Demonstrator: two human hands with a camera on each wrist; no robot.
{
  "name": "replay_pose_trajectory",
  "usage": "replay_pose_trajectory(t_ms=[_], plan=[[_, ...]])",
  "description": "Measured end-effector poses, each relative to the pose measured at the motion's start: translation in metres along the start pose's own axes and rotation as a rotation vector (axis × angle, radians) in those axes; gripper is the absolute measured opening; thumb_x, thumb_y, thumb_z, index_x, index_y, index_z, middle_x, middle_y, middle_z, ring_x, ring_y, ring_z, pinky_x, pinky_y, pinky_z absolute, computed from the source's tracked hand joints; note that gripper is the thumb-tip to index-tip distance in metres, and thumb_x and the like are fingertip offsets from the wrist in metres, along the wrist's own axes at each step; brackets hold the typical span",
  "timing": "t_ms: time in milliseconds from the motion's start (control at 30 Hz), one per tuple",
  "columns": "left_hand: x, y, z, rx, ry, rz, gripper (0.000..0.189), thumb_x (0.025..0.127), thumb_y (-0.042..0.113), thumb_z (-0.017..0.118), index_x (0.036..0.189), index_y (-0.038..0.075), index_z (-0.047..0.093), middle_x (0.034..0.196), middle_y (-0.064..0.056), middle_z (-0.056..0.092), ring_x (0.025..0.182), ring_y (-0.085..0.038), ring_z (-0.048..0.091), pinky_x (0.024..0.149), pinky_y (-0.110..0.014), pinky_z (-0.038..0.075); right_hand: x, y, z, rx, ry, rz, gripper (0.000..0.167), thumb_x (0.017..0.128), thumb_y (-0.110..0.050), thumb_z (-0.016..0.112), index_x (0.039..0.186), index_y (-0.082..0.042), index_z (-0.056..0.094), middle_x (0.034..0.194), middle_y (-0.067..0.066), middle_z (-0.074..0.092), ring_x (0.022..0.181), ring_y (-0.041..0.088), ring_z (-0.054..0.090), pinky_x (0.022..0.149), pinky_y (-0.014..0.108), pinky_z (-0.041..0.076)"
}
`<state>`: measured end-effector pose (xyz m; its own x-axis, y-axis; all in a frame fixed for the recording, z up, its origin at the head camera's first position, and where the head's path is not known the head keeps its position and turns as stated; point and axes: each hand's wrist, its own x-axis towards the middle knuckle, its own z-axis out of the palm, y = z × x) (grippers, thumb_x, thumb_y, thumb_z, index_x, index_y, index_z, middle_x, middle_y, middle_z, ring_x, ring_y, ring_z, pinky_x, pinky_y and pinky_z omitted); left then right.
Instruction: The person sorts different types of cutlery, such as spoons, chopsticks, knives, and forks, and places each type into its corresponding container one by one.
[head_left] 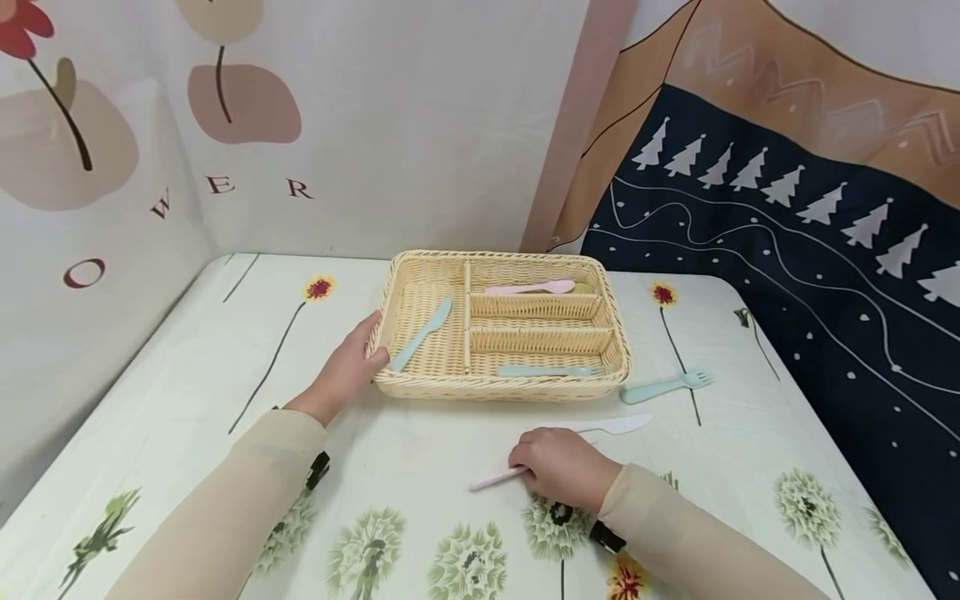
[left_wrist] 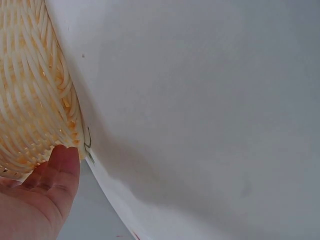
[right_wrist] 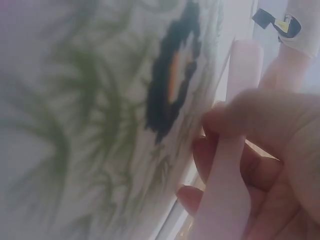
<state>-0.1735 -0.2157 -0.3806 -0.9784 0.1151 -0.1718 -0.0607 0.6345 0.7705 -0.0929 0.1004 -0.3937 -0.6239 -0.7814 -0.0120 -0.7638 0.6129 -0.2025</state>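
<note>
A wicker cutlery basket (head_left: 431, 392) stands on the table. My left hand (head_left: 347, 367) holds its left side, the thumb at the rim; in the left wrist view the fingers (left_wrist: 65, 172) lie against the outer weave. In front of the basket, my right hand (head_left: 562, 467) pinches a pink knife (right_wrist: 225, 195), its handle end pointing left. In the head view the palm hides its broader part. A white knife (head_left: 626, 423) lies just beyond that hand. To the right of the basket, a light blue fork (head_left: 663, 387) lies on the cloth.
One blue knife (head_left: 423, 333) slants across the basket's left compartment. A pink utensil (head_left: 532, 287) lies in the back right compartment, and another blue utensil (head_left: 543, 371) in the front one. Behind the table hang a white printed cloth (head_left: 420, 125) and a dark one with trees (head_left: 712, 225).
</note>
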Motion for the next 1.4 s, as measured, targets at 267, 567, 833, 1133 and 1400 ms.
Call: replay_pose_trajectory(t_ms=[267,567,833,1133,1400], plan=[[0.001,-0.002,0.001,-0.003,-0.001,0.006,0.076,0.091,0.019,0.039,0.156,0.010,0.002,0.161,-0.017,0.008,0.147,-0.036,0.010,0.116,-0.052,0.015,-0.002,0.002,-0.002,-0.037,0.058,-0.027,0.010,0.080,-0.012,0.076,0.087,-0.018,0.076,0.081,-0.008,0.068,0.078,0.008,0.062,0.066,0.022,0.051],[0.000,-0.002,0.001,0.000,0.004,-0.001,0.076,0.090,0.018,0.040,0.156,0.010,0.002,0.161,-0.017,0.008,0.147,-0.036,0.011,0.116,-0.052,0.015,-0.001,0.002,-0.004,-0.039,0.201,-0.108,0.016,0.077,-0.004,0.076,0.087,-0.016,0.077,0.088,-0.007,0.067,0.082,0.008,0.062,0.071,0.017,0.051],[0.000,-0.002,0.000,0.003,0.006,0.002,0.076,0.091,0.019,0.040,0.156,0.011,0.003,0.161,-0.017,0.009,0.147,-0.035,0.011,0.116,-0.051,0.016,0.004,0.002,-0.011,0.015,0.369,-0.184,0.022,0.072,0.004,0.077,0.085,-0.014,0.076,0.086,-0.006,0.061,0.076,0.006,0.061,0.067,0.013,0.048],[0.000,-0.002,0.000,0.004,0.006,0.004,0.076,0.090,0.018,0.039,0.156,0.009,0.003,0.161,-0.017,0.009,0.147,-0.035,0.011,0.116,-0.051,0.015,0.009,-0.001,-0.025,0.010,0.485,-0.193,0.019,0.071,-0.001,0.081,0.084,-0.014,0.075,0.085,-0.004,0.063,0.077,0.010,0.060,0.066,0.015,0.050],[0.001,-0.002,0.001,0.010,0.006,0.011,0.076,0.090,0.017,0.039,0.156,0.007,0.002,0.161,-0.018,0.009,0.146,-0.037,0.010,0.116,-0.051,0.014,0.010,-0.007,-0.035,0.008,0.512,-0.216,0.022,0.069,0.000,0.083,0.084,-0.015,0.075,0.087,-0.003,0.062,0.080,0.010,0.060,0.066,0.016,0.050]])
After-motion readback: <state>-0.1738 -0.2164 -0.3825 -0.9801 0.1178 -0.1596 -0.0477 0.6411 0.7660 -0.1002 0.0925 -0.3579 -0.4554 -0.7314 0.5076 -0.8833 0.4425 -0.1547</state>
